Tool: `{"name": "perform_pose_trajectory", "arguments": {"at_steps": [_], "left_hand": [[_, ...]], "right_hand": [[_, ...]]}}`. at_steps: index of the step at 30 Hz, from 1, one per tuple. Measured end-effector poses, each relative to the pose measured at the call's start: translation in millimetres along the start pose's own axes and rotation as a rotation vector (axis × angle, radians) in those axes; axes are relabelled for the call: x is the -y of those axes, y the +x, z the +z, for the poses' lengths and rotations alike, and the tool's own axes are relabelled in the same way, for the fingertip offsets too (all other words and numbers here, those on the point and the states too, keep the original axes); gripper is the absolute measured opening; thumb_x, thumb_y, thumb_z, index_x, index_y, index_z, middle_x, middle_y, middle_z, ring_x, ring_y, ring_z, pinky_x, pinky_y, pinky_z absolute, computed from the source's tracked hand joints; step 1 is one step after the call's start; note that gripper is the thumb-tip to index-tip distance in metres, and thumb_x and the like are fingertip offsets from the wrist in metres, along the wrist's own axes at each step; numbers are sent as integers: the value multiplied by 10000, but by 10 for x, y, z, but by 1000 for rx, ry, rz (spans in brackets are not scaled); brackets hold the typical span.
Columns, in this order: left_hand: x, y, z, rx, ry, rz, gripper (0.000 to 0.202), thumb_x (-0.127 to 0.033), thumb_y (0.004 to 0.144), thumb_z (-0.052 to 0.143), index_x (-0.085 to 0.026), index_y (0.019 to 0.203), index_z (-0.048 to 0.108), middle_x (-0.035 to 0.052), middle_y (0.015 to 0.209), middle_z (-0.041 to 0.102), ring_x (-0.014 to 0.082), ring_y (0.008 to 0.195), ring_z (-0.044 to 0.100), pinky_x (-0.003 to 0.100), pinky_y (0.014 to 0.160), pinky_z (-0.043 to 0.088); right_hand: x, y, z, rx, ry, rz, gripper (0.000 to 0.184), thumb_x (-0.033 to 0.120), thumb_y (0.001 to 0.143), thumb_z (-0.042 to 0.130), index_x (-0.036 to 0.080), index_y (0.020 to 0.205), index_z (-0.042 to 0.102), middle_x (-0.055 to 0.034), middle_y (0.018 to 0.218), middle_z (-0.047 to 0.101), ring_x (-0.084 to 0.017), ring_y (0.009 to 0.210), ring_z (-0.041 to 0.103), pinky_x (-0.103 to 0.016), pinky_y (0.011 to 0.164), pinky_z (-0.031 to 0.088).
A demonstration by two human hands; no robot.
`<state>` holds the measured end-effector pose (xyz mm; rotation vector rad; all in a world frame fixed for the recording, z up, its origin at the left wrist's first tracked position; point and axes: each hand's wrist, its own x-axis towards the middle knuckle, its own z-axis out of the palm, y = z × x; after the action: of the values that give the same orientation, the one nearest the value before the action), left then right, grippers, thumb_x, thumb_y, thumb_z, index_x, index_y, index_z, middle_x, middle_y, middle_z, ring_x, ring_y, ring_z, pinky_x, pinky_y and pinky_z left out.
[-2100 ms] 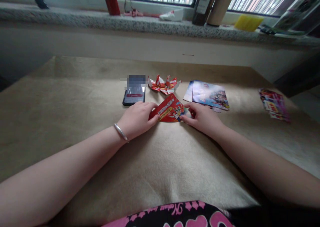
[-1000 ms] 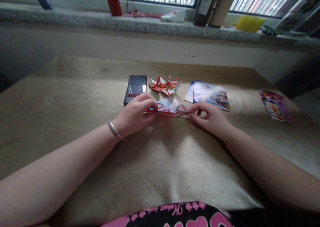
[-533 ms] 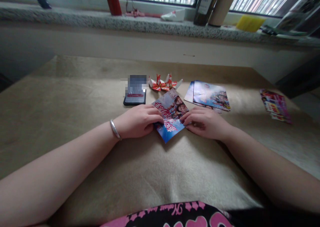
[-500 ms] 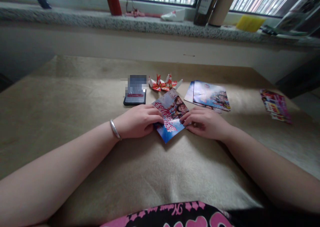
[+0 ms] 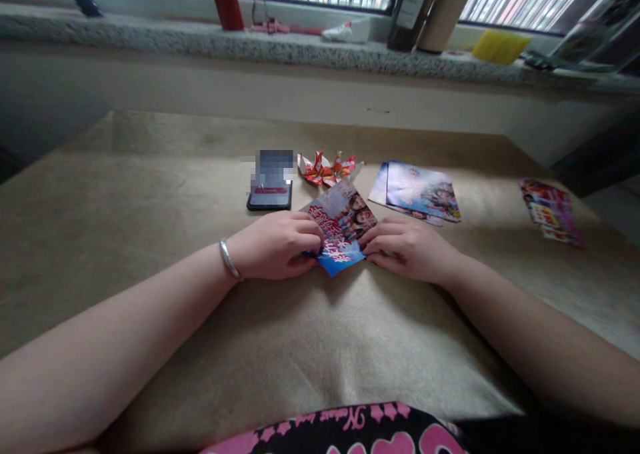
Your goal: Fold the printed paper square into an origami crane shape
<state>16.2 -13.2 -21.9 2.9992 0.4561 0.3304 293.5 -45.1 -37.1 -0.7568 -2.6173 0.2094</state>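
Observation:
A square printed paper point(image 5: 341, 231), blue and red with faces on it, lies as a diamond on the tan table cover point(image 5: 150, 194). My left hand point(image 5: 273, 244), a silver bangle on its wrist, pinches the paper's left corner. At the right corner my right hand point(image 5: 405, 247) grips it with curled fingers. The near tip of the paper is lifted slightly off the cover. Just beyond it sit folded red paper shapes point(image 5: 327, 167).
A black phone point(image 5: 270, 187) lies left of the red shapes. A small stack of printed sheets point(image 5: 417, 191) rests to the right, another printed sheet point(image 5: 547, 211) farther right. The stone windowsill point(image 5: 250, 44) behind holds a red cup point(image 5: 227, 4), bottles and a yellow item point(image 5: 497, 45).
The paper was a red folded triangle, was lifted and opened out, then laid down as a blue diamond. Since half a second ago its near tip has pulled in and risen a little.

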Motion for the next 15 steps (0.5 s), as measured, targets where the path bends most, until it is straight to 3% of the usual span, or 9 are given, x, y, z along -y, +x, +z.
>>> {"name": "perform_pose_trajectory", "arguments": {"at_steps": [9,15], "left_hand": [[14,15,6,-23,-133,-19,132,-170,806,491,-172,824,621,76,968,673,179,932,607,313,864,492],[-31,49,-5,2,-135,-73,176,-334,861,539,-176,839,615,84,997,662,202,943,594,341,857,475]], "right_hand": [[29,33,48,-32,104,104,96,187,867,550,199,846,644,-62,963,716,-183,908,641,-332,807,516],[25,45,57,-33,134,115,69,186,846,566,212,820,625,-65,1076,704,-188,990,624,-359,878,498]]}}
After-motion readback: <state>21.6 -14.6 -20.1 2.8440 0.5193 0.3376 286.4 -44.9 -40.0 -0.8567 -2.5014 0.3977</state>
